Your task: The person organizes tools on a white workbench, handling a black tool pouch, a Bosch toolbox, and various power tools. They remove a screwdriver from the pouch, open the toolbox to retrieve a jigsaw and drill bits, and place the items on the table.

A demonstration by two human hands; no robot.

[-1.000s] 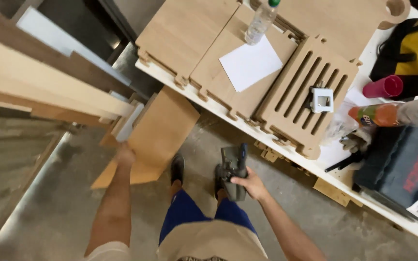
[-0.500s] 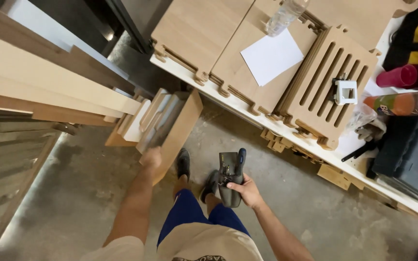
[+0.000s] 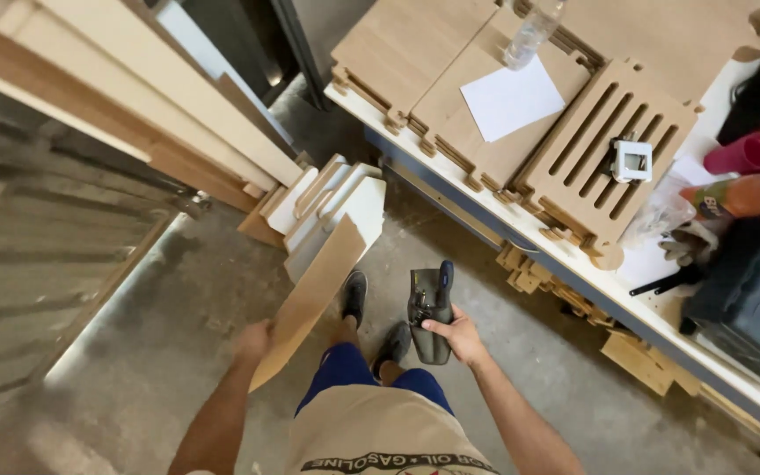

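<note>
Left hand is gripping a board edge-on at centre frame; right hand is carrying a tool pouch, freeing neither.

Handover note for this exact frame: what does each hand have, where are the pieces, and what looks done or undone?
Left hand: grips the wooden panel by its lower edge, tilted, off the floor.
Right hand: holds a grey tool pouch at knee height.
Stack of boards leans by the wall; slotted wooden parts lie on the workbench.
Done: panel lifted. Left: panel and pouch are not yet set down.
</note>
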